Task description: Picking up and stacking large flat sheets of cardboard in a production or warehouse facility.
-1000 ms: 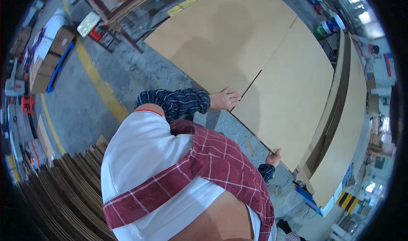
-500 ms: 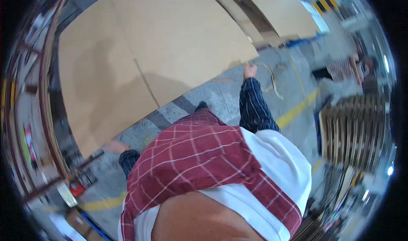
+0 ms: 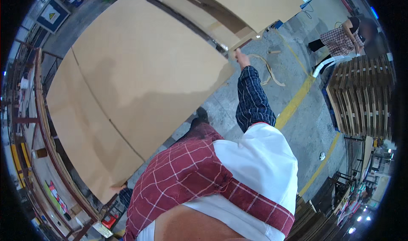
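Note:
A large brown cardboard sheet [image 3: 140, 71] with a long crease spreads in front of me. My left hand [image 3: 117, 189] pinches its near left corner; the fingers are partly hidden under the edge. At the far right corner of the sheet, my right hand [image 3: 243, 59] is closed on the edge, right beside a second piece of cardboard with a raised flap [image 3: 238, 37]. That piece lies just beyond the sheet, with a narrow dark gap between them.
A wooden-edged rack [image 3: 42, 113] runs along the left. To the right stands a stack of folded cardboard [image 3: 361, 96], with a co-worker [image 3: 340, 39] bending near it. A loose strip [image 3: 270, 71] lies on the grey floor by a yellow line [image 3: 295, 103].
The sheet has shifted left and turned, its near left corner coming closer to me. Both hands have moved with it. My view has turned too, and the co-worker appears bent further over.

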The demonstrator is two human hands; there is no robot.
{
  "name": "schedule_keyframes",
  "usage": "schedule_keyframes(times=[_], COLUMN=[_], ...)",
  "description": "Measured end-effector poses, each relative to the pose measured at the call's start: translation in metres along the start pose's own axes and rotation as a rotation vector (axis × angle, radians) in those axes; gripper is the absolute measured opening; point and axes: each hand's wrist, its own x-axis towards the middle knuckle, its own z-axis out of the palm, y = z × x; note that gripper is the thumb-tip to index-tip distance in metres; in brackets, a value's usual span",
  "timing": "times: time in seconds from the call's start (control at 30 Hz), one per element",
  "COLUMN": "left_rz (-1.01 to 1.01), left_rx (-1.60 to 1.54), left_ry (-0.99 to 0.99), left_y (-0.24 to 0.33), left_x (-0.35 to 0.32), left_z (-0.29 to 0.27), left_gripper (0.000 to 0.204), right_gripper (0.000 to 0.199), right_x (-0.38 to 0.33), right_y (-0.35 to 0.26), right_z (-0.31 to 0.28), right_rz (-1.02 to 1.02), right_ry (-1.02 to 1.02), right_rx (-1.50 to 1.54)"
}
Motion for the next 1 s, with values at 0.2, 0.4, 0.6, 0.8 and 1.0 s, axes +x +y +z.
schedule_keyframes(times=[0.2,0.4,0.6,0.8,1.0], left_rz=[0.052,-0.052,0.073,0.068,0.3], left_rx=[-0.26,-0.563,-0.944,-1.297,-1.184], left_ry=[0.157,0.443,0.507,0.039,-0.141], left_y=[0.182,0.222,0.337,0.547,0.594], left_x=[-0.029,-0.059,0.048,0.017,0.041], left_z=[-0.002,-0.098,-0.166,-0.142,-0.104], left_gripper=[0.039,0.04,0.042,0.041,0.037], right_gripper=[0.066,0.034,0.016,0.027,0.021], right_x=[0.044,0.056,0.132,0.075,-0.014], right_y=[0.007,-0.069,-0.053,-0.109,-0.056], right_z=[-0.076,-0.093,-0.095,-0.108,-0.166], right_rz=[0.237,-0.065,0.1,0.099,-0.214], right_ry=[0.557,0.944,0.987,1.022,1.274], right_rx=[1.364,1.258,1.281,0.829,0.988])
